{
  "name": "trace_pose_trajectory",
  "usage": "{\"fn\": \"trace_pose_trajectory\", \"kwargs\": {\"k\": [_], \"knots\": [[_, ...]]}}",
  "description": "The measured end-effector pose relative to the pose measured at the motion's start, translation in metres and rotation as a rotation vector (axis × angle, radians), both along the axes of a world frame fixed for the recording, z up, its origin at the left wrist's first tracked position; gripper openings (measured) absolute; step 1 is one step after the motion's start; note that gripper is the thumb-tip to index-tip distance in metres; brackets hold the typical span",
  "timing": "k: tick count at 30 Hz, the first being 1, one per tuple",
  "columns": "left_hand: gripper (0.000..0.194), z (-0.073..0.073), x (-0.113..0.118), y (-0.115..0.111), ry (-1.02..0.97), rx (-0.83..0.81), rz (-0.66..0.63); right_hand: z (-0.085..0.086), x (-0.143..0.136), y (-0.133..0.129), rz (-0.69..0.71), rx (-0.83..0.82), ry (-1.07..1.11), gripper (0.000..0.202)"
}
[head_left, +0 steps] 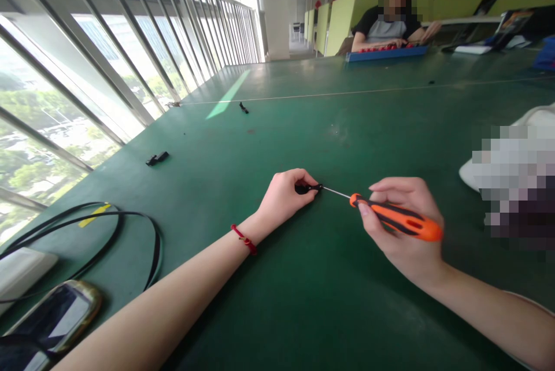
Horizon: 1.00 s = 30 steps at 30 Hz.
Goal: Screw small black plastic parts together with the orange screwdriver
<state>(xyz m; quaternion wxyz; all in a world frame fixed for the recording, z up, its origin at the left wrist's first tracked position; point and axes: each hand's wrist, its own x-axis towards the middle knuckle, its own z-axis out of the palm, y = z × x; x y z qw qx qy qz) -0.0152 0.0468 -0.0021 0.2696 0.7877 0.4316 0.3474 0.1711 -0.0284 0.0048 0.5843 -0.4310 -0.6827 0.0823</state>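
No text, brand, number or sign was legible in the head view. The yellow tag (94, 215) on the black cable (156, 247) bore no characters that could be read.
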Motion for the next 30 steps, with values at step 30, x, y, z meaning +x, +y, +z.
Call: {"fn": "trace_pose_trajectory", "kwargs": {"k": [30], "knots": [[0.011,0.0017,0.0003,-0.0023,0.03,0.014,-0.011,0.0036,0.0033,-0.0017,0.032,0.028,-0.175,0.007]]}}
